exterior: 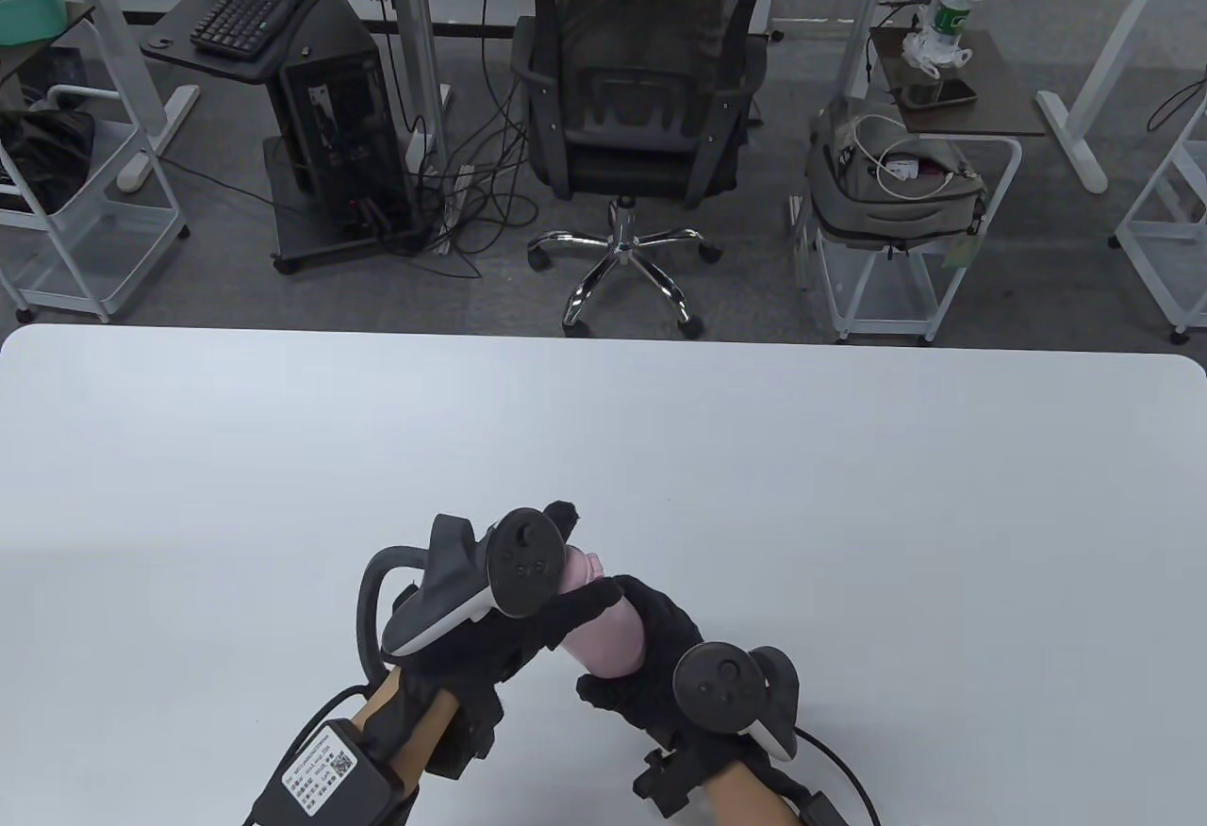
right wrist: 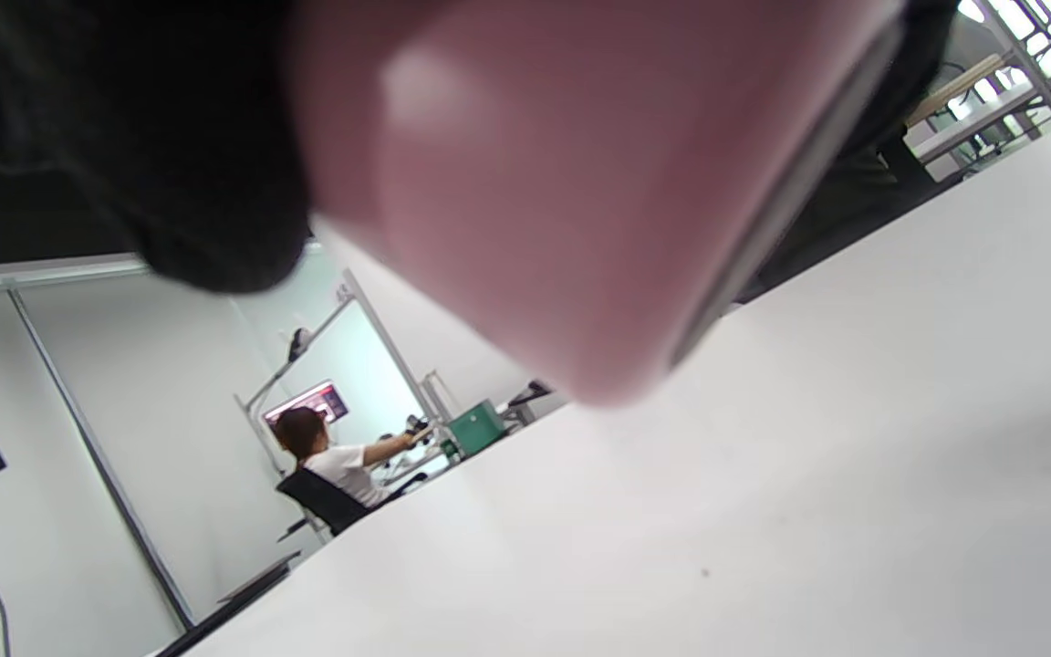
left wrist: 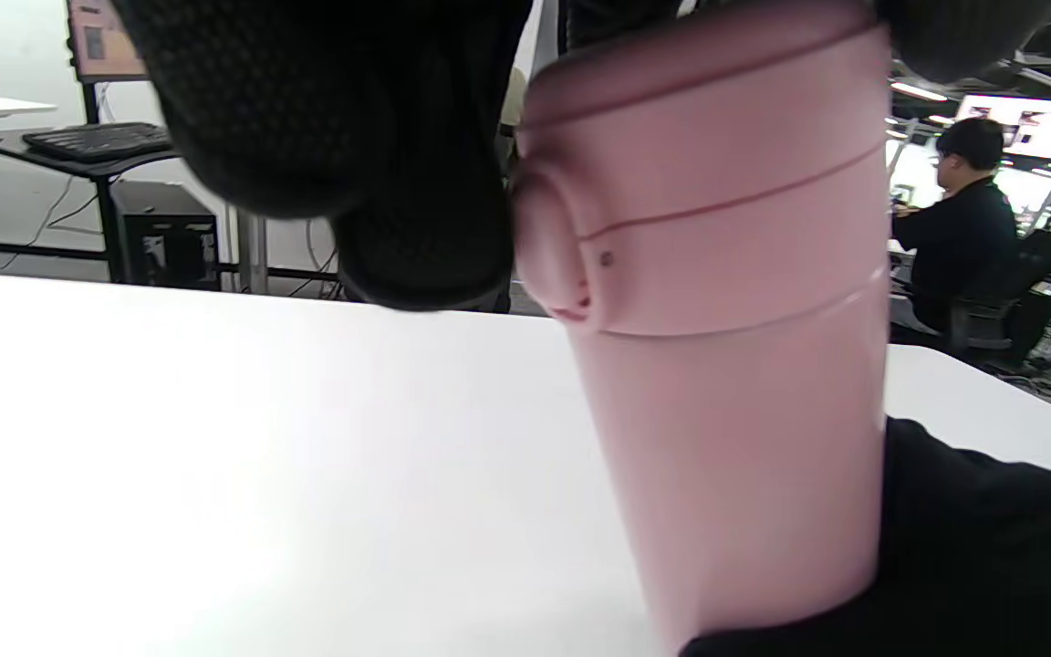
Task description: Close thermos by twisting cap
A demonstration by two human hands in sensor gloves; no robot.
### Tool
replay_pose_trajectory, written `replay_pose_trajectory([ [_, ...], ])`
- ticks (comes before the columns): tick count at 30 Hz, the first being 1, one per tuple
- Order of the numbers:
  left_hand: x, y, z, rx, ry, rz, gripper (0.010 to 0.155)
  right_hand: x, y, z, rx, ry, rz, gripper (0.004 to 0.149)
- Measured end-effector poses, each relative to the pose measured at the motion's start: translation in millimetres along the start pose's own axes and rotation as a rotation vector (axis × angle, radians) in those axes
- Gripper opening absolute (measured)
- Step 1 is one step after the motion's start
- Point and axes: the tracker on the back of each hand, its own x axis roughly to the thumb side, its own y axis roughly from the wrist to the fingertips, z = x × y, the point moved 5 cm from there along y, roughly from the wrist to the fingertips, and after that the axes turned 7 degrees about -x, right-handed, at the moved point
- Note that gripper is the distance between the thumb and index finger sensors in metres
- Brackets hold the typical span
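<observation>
Table view is showing a white surface (exterior: pixel 849 487) fronting an office chair (exterior: pixel 641 100). Right hand (exterior: pixel 660 666) is gripping the pink thermos (exterior: pixel 608 633) body; left hand (exterior: pixel 490 619) is hiding its cap (left wrist: pixel 708 182).

- In the table view the left hand (exterior: pixel 471 637) and its tracker cover most of the cap (exterior: pixel 586 568) of the pink thermos (exterior: pixel 608 637).
- The right hand (exterior: pixel 660 666) hides the thermos's base at lower centre.
- In the left wrist view the top edge cuts off the cap's top.
- In the right wrist view the thermos is a blur, upper centre.
</observation>
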Motion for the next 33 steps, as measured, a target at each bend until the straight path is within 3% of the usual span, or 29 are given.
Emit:
replay_pose_trajectory([
  [4, 5.1, 0.7, -0.8, 0.039, 0.061, 0.096, 0.077, 2.8, -0.2, -0.8, -0.013, -0.069, -0.004, 0.119],
  [7, 7.2, 5.3, -3.5, -0.002, 0.007, 0.097, 0.070, 5.1, -0.7, -3.1, -0.035, -0.125, -0.012, 0.119],
  [12, 12.9, 8.2, -0.2, 0.034, 0.013, 0.147, 0.056, 8.1, -0.8, -6.1, -0.062, -0.161, -0.001, 0.120],
  [16, 14.6, 9.4, -2.7, -0.035, -0.083, 0.030, 0.045, 7.2, -2.3, -10.0, -0.087, -0.197, -0.004, 0.121],
  [21, 12.6, 5.2, -6.6, -0.092, -0.125, -0.054, 0.044, 10.3, -2.3, -7.7, -0.090, -0.215, -0.004, 0.122],
  [33, 20.5, -5.3, -13.1, 0.039, -0.065, -0.163, 0.039, 1.6, -1.1, -8.9, -0.062, -0.115, 0.042, 0.122],
])
